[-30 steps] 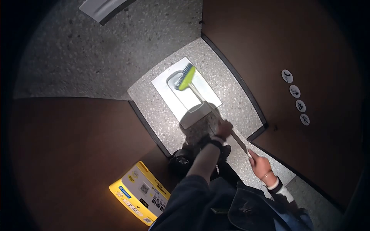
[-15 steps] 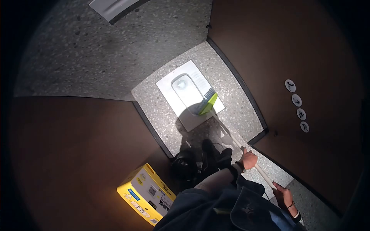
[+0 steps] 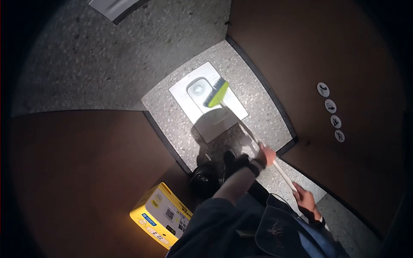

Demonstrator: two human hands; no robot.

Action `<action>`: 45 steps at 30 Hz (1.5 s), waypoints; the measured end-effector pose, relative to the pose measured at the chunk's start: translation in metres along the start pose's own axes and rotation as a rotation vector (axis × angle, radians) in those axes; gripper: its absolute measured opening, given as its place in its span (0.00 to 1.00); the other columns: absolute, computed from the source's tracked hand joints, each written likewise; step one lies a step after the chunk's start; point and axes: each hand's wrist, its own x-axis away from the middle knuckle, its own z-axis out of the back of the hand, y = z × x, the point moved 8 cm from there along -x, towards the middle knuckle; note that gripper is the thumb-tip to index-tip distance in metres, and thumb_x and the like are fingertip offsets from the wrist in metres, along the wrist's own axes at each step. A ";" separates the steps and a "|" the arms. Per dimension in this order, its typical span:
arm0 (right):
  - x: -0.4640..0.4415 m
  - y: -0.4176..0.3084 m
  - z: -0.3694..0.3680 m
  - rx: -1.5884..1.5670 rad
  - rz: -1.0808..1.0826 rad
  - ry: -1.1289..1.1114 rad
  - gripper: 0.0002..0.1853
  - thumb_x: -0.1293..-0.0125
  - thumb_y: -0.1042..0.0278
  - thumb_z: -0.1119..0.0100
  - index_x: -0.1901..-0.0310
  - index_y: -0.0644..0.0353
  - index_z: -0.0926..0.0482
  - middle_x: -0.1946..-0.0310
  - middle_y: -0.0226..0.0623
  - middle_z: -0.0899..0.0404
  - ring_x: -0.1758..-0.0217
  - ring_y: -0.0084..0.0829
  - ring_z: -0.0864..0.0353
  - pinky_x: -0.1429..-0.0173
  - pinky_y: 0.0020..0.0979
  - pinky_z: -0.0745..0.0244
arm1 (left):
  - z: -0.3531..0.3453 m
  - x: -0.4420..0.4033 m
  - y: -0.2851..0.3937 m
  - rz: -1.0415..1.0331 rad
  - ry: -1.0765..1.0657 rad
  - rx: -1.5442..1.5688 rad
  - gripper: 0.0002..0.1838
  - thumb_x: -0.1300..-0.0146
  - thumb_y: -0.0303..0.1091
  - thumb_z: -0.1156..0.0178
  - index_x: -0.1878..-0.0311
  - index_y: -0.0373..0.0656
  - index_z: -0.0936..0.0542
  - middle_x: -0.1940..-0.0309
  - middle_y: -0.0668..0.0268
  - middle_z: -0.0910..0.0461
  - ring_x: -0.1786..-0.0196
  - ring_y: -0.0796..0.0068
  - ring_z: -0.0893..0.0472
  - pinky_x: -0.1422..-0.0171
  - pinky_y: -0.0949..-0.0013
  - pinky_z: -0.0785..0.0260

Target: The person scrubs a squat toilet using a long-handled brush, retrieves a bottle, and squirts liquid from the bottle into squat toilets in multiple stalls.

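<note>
Broom (image 3: 219, 95), green-headed, slants over the white squat toilet (image 3: 182, 97), its dark bristles across the basin (image 3: 198, 89); whether they touch is unclear. The left grip (image 3: 267, 155) is closed around the pale handle (image 3: 284, 173) partway along; the right grip (image 3: 305, 200) wraps it near the end. A yellow-and-white box (image 3: 157, 211) is beside a brown panel (image 3: 77, 172).

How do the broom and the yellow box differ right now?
The broom is long and thin with dark bristles; the yellow box is blocky, with printed labels. The left hand and right hand grip the broom, while neither touches the yellow box. The broom's head is over the squat toilet; the yellow box is beside the brown panel. Both have bright colouring.
</note>
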 end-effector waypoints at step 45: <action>-0.137 -0.063 -0.030 0.201 0.183 0.146 0.18 0.41 0.64 0.51 0.47 0.52 0.31 0.80 0.49 0.25 0.75 0.51 0.25 0.74 0.42 0.31 | 0.033 -0.052 -0.164 0.260 0.021 -0.130 0.08 0.50 0.34 0.50 0.76 0.53 0.21 0.73 0.71 0.22 0.56 0.72 0.26 0.40 0.34 0.57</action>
